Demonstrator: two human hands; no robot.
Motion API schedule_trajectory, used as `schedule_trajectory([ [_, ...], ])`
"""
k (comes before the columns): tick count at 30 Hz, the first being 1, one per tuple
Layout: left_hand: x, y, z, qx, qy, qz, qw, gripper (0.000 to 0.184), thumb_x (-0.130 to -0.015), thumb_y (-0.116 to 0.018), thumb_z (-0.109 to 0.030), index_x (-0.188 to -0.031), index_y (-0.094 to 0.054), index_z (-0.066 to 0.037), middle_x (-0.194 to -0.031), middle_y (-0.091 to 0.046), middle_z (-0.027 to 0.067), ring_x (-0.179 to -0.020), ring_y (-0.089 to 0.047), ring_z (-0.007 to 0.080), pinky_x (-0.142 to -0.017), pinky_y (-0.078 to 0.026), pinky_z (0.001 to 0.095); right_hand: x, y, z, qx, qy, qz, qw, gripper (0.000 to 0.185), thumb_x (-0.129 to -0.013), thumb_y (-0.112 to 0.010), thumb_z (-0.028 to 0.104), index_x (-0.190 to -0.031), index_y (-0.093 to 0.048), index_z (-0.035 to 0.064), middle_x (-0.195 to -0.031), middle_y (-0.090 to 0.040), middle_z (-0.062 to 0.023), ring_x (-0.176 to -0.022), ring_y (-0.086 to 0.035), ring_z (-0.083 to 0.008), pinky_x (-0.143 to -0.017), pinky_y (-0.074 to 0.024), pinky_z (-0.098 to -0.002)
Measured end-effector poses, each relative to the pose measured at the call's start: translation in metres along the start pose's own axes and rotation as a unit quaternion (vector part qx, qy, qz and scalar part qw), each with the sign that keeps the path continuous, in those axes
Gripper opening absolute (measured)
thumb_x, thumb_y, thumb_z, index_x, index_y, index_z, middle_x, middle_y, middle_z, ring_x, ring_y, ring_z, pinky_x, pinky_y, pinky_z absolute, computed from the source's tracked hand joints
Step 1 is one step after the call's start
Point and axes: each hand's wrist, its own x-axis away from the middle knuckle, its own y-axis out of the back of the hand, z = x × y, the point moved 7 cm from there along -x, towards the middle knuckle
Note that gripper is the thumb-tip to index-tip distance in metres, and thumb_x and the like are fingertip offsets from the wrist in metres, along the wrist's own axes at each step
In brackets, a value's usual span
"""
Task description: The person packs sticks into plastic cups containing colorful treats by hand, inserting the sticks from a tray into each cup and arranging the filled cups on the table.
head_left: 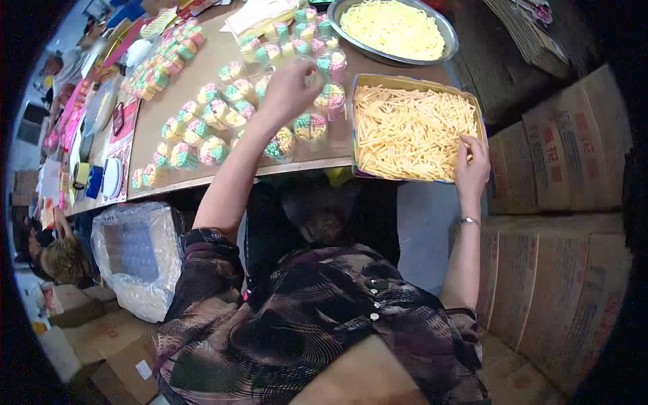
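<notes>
My left hand is over the middle of the table, among clear cups packed with pink, yellow and green pieces. Its fingers are curled together near the cups at the right; anything between them is too small to make out. At the right, my right hand rests at the edge of a shallow cardboard box full of thin pale-yellow sticks. Its fingertips bend over the sticks at the box's right side, and whether they pinch any is unclear.
A round metal basin of pale-yellow pieces stands behind the box. More filled cups cluster at the back left. Stacked cartons rise at the right. A plastic-lined crate is below the table's left edge. Other people are at the far left.
</notes>
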Motion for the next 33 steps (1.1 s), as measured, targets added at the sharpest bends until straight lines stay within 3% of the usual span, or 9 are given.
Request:
schedule_trajectory([
  [5, 0.036, -0.085, -0.087, -0.028, -0.242, 0.125, 0.962, 0.021, -0.074, -0.069, -0.013, -0.091, -0.066, -0.001, -0.087, -0.061, 0.0098, -0.081, -0.056, 0.0264, -0.072, -0.048, 0.0365, 0.002, 0.004, -0.007, -0.050, -0.006, -0.022, 0.998, 0.017, -0.087, -0.056, 0.006, -0.101, -0.065, 0.0014, -0.101, -0.062, -0.0073, -0.082, -0.059, -0.0186, -0.071, -0.0472, -0.0265],
  [8, 0.023, -0.099, -0.088, -0.107, -0.181, 0.113, 0.971, 0.021, -0.073, -0.070, -0.014, -0.090, -0.066, -0.002, -0.087, -0.060, 0.0096, -0.089, -0.055, 0.0259, -0.076, -0.047, 0.0352, 0.000, 0.004, 0.001, -0.015, 0.004, -0.005, 1.000, 0.018, -0.088, -0.054, 0.006, -0.102, -0.064, 0.0010, -0.101, -0.062, -0.0069, -0.080, -0.059, -0.0175, -0.068, -0.0472, -0.0253],
  [12, -0.003, -0.043, -0.057, -0.161, -0.117, -0.021, 0.980, 0.013, -0.067, -0.062, -0.013, -0.075, -0.060, -0.002, -0.082, -0.056, 0.0133, -0.082, -0.055, 0.0306, -0.067, -0.047, 0.0408, 0.001, 0.002, 0.011, -0.058, -0.058, 0.039, 0.996, 0.016, -0.089, -0.053, 0.005, -0.101, -0.063, 0.0018, -0.098, -0.062, -0.0069, -0.082, -0.058, -0.0181, -0.070, -0.0472, -0.0262],
  [13, -0.012, -0.020, -0.039, -0.182, -0.149, -0.111, 0.966, 0.015, -0.074, -0.064, -0.014, -0.086, -0.064, -0.005, -0.084, -0.058, 0.0111, -0.073, -0.058, 0.0287, -0.068, -0.049, 0.0397, 0.001, -0.001, 0.007, -0.064, -0.049, 0.043, 0.996, 0.016, -0.089, -0.053, 0.005, -0.101, -0.063, 0.0018, -0.098, -0.062, -0.0069, -0.082, -0.058, -0.0181, -0.070, -0.0472, -0.0262],
  [15, -0.039, 0.014, 0.027, -0.268, 0.058, -0.091, 0.957, 0.015, -0.073, -0.063, -0.012, -0.087, -0.064, -0.006, -0.086, -0.060, 0.0118, -0.075, -0.059, 0.0304, -0.069, -0.049, 0.0409, 0.002, -0.004, 0.001, -0.035, -0.012, 0.022, 0.999, 0.015, -0.089, -0.052, 0.005, -0.100, -0.062, 0.0016, -0.097, -0.062, -0.0068, -0.084, -0.058, -0.0186, -0.071, -0.0468, -0.0268],
  [17, -0.053, 0.035, 0.093, -0.290, 0.083, -0.097, 0.949, 0.014, -0.073, -0.062, -0.011, -0.086, -0.064, -0.007, -0.091, -0.061, 0.0134, -0.080, -0.059, 0.0322, -0.072, -0.048, 0.0419, -0.001, -0.004, 0.007, -0.031, -0.009, 0.031, 0.999, 0.015, -0.090, -0.052, 0.005, -0.099, -0.062, 0.0013, -0.096, -0.062, -0.0069, -0.085, -0.058, -0.0193, -0.072, -0.0466, -0.0277],
  [20, -0.068, 0.033, 0.158, -0.234, 0.031, -0.079, 0.969, 0.019, -0.069, -0.061, -0.009, -0.088, -0.066, -0.008, -0.081, -0.059, 0.0146, -0.080, -0.056, 0.0348, -0.069, -0.048, 0.0439, -0.001, -0.005, 0.006, -0.022, -0.007, 0.023, 0.999, 0.015, -0.090, -0.052, 0.006, -0.099, -0.062, 0.0012, -0.095, -0.062, -0.0068, -0.083, -0.058, -0.0192, -0.072, -0.0465, -0.0279],
  [26, -0.078, 0.014, 0.174, -0.272, 0.063, 0.058, 0.958, 0.021, -0.071, -0.066, -0.017, -0.090, -0.066, -0.011, -0.099, -0.056, 0.0158, -0.087, -0.056, 0.0328, -0.073, -0.049, 0.0417, 0.000, -0.005, 0.001, -0.017, -0.037, 0.022, 0.999, 0.015, -0.089, -0.052, 0.007, -0.099, -0.062, 0.0011, -0.094, -0.063, -0.0066, -0.080, -0.058, -0.0190, -0.071, -0.0466, -0.0281],
  [33, -0.046, 0.049, 0.087, -0.113, -0.083, -0.146, 0.979, 0.025, -0.069, -0.072, -0.015, -0.089, -0.061, -0.007, -0.106, -0.053, 0.0128, -0.089, -0.055, 0.0269, -0.073, -0.048, 0.0355, -0.002, -0.013, -0.005, -0.041, -0.026, 0.027, 0.998, 0.017, -0.088, -0.053, 0.005, -0.101, -0.062, 0.0019, -0.095, -0.062, -0.0066, -0.080, -0.058, -0.0180, -0.071, -0.0474, -0.0275],
])
